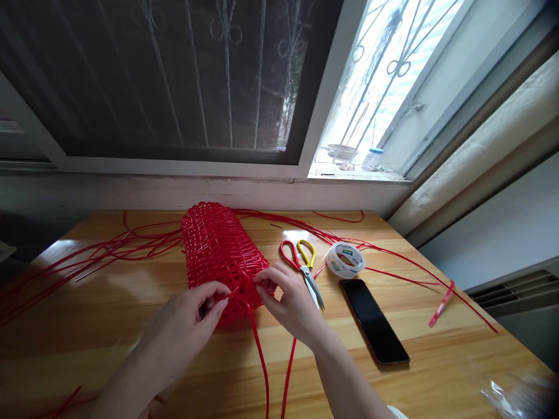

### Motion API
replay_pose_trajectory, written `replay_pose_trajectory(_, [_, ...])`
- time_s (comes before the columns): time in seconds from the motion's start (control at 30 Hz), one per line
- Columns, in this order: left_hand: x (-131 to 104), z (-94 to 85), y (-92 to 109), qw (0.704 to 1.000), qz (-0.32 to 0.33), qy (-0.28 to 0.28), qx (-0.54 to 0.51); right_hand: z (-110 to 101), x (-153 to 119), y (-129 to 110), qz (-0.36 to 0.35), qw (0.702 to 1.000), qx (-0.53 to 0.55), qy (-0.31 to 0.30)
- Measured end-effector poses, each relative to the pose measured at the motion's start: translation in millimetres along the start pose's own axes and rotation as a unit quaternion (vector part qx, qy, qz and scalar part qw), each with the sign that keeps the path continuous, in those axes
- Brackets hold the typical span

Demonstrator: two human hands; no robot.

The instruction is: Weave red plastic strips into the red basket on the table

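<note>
In the head view, a woven red basket (pixel 222 250) is seen left of centre in the frame, laid on its side on a wooden worktop (pixel 209 378). At its near end, a short red strip (pixel 234 293) is pinched between thumb and forefinger by the left hand (pixel 192 317). The grip of the right hand (pixel 294 297) is narrow, its fingertips set against the basket's right edge; whether a strand is held there cannot be told. Below the hands, a long red strand (pixel 262 355) is trailed to the bottom edge. Right of centre, scissors (pixel 308 278) with red and yellow handles are placed near a roll of tape (pixel 338 267), with a black phone (pixel 375 323) just below the roll. A window screen (pixel 218 75) is seen at upper left.
</note>
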State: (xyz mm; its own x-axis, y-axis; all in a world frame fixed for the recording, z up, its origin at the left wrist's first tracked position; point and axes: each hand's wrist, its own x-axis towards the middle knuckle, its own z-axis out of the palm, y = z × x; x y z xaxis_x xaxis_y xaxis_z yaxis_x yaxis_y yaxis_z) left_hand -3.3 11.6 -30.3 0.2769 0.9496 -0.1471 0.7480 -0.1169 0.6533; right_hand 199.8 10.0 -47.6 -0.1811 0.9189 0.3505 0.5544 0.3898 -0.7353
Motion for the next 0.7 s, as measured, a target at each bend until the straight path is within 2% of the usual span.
replay_pose_trajectory(0.1, [0, 4.7, 3, 1.0, -0.004, 0.017, 0.0, -2, -4, -8, 0.062, 0.998, -0.019, 0.003])
replay_pose_trajectory(0.2, [2, 8.8, 2, 0.999, -0.007, 0.034, -0.013, -5, -8, -17, 0.127, 0.991, -0.014, -0.029])
replay_pose_trajectory(0.33, [5, 8.6, -2, 0.999, -0.014, 0.025, -0.025, -9, -11, -23, 0.163, 0.984, 0.008, -0.069])
replay_pose_trajectory(0.47, [4, 4.7, 0, 0.999, -0.003, 0.043, 0.004, -7, -11, -22, 0.15, 0.987, -0.006, -0.064])
replay_pose_trajectory(0.6, [3, 3.9, 3, 0.999, 0.012, 0.046, 0.019, 2, -11, -21, 0.109, 0.991, -0.074, -0.035])
replay_pose_trajectory(0.7, [3, 6.9, 9, 0.998, -0.002, 0.043, 0.034, 7, -10, -17, 0.079, 0.989, -0.123, -0.02])
